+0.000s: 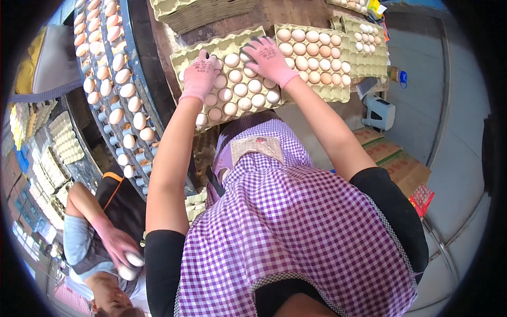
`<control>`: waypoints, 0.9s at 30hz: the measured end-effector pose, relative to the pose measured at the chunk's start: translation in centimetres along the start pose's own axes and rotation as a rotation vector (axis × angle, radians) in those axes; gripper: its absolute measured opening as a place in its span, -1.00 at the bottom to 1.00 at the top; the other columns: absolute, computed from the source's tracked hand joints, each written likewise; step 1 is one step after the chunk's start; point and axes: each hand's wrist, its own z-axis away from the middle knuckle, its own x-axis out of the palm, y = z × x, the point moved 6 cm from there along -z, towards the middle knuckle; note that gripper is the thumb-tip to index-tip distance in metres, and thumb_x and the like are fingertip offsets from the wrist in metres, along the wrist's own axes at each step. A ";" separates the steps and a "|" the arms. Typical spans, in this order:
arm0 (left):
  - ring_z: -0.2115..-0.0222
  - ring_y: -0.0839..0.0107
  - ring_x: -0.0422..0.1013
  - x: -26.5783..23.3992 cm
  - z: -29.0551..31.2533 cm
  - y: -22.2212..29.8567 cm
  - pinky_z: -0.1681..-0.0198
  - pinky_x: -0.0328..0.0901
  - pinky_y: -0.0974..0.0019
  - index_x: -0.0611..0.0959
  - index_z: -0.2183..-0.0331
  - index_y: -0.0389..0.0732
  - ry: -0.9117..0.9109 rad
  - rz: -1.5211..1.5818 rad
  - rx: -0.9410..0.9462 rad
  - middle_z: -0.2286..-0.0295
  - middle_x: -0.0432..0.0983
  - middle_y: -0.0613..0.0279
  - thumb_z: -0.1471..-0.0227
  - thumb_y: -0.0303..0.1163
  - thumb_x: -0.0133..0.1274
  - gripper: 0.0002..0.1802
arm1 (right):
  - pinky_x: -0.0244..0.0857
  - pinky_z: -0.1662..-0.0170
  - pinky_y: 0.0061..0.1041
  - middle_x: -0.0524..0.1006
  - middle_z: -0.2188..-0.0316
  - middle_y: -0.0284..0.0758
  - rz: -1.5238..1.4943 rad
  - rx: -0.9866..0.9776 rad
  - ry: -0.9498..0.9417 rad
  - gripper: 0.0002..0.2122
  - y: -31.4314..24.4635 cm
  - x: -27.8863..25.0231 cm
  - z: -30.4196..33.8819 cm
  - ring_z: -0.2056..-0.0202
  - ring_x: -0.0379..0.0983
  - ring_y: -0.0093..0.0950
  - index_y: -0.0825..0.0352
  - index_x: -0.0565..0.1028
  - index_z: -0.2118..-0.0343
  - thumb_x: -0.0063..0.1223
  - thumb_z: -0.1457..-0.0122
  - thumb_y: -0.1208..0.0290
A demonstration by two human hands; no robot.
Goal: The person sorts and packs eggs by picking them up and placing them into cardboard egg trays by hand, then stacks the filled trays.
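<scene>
My left hand (200, 75), in a pink glove with dark fingertips, is curled over the left part of a pulp egg tray (185, 55). Its fingers close round a pale egg (217, 64), partly covered by the glove. At the tray's upper right, my right hand (268, 59), gloved alike, bends its fingers over another white egg (244, 57). Both palms face down, so the undersides of the fingers are hidden. Several white and cream eggs (241, 89) sit in the cups below and between my hands. Bare cups show along the tray's far edge.
Right of my tray lies a tray of white and brownish eggs (313, 50). A roller conveyor (113, 100) carrying eggs runs along the left. Stacked trays (200, 16) stand at the back. Lower left, a co-worker's gloved hand (119, 244) holds eggs. Cardboard boxes (398, 164) stand right.
</scene>
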 end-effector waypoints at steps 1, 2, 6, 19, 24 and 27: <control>0.12 0.03 0.50 0.2 0.4 -0.3 0.08 0.42 0.04 0.56 -0.02 -0.02 -0.017 0.000 0.010 -0.02 0.41 0.02 -0.07 -0.15 0.15 -0.53 | -0.02 -0.36 -0.16 0.45 -0.11 -0.29 -0.057 0.015 -0.020 -0.55 0.1 0.5 -0.3 -0.23 0.23 -0.23 0.07 0.45 -0.13 0.06 -0.21 0.03; 0.17 0.12 0.53 0.1 0.8 -1.0 0.15 0.45 0.11 0.55 -0.05 -0.07 0.110 0.085 0.002 0.01 0.45 0.09 -0.11 -0.24 0.13 -0.55 | -0.05 -0.37 -0.17 0.45 -0.11 -0.32 -0.084 -0.007 -0.011 -0.56 0.5 0.6 -0.3 -0.24 0.23 -0.26 0.07 0.45 -0.13 0.05 -0.22 0.04; 0.26 0.35 0.47 1.3 4.6 -2.2 0.24 0.45 0.35 0.43 -0.17 -0.16 -0.088 1.849 -0.199 0.01 0.46 0.14 -0.17 -0.41 0.07 -0.48 | 0.20 -0.23 -0.33 0.54 0.00 -0.29 -0.635 0.198 0.150 -0.67 2.8 -1.0 2.1 -0.08 0.42 -0.36 0.13 0.50 -0.08 -0.05 -0.31 0.21; 0.17 0.06 0.53 3.0 -2.3 2.2 0.20 0.45 0.06 0.61 0.12 0.14 0.109 -0.122 0.092 0.00 0.32 0.03 -0.01 -0.18 0.22 -0.66 | 0.39 0.07 -0.37 0.59 0.13 -0.32 0.105 -0.078 -0.176 -0.80 -4.0 -1.0 1.4 0.04 0.52 -0.40 0.21 0.65 0.36 -0.04 -0.15 0.36; 0.19 0.03 0.54 -0.5 1.8 5.2 0.23 0.45 0.06 0.59 0.01 0.18 0.103 -0.019 0.065 -0.04 0.33 -0.01 -0.09 -0.02 0.16 -0.59 | 0.40 0.00 -0.33 0.51 -0.04 -0.29 -0.214 0.171 -0.018 -0.67 -1.2 -3.3 6.2 0.00 0.51 -0.33 0.13 0.56 0.06 0.13 -0.11 0.18; 0.12 0.05 0.53 0.6 5.9 10.0 0.19 0.46 0.09 0.54 -0.07 0.18 -0.013 0.068 0.014 -0.13 0.26 -0.06 -0.08 0.06 0.16 -0.47 | 0.36 -0.08 -0.27 0.55 0.03 -0.19 -0.679 0.653 0.063 -0.49 2.7 -4.9 14.5 -0.01 0.48 -0.22 0.16 0.54 -0.04 0.24 -0.04 0.04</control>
